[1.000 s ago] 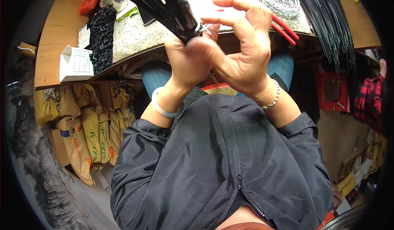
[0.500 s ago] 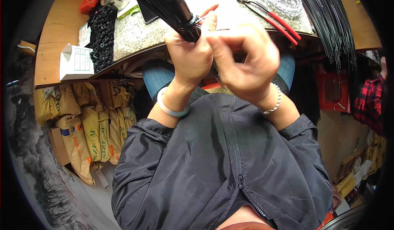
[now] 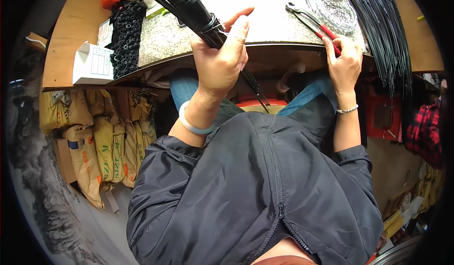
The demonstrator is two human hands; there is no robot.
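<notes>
My left hand (image 3: pixel 219 65) is wrapped round a black umbrella frame (image 3: pixel 193 10), a bundle of thin dark rods with a ringed collar. The frame slants from the upper left down past my wrist, where thin rod ends come out below the palm. A fine pale wire shows by my thumb at the collar. At the table's front edge, my right hand (image 3: pixel 345 62) is closed on the red handles of the cutting pliers (image 3: pixel 309 20). The jaws of the pliers lie on the speckled tabletop, pointing away to the left.
A clear glass dish (image 3: pixel 336 10) sits behind the pliers. Long black rods (image 3: pixel 382 33) hang over the table's edge at the right. To the left are a pile of small black parts (image 3: pixel 126 40) and an open white box (image 3: pixel 93 65). Several sacks (image 3: pixel 85 156) stand below.
My right hand has left the umbrella frame and moved right to take hold of the pliers' handles. My left hand stays on the frame. The view has shifted slightly.
</notes>
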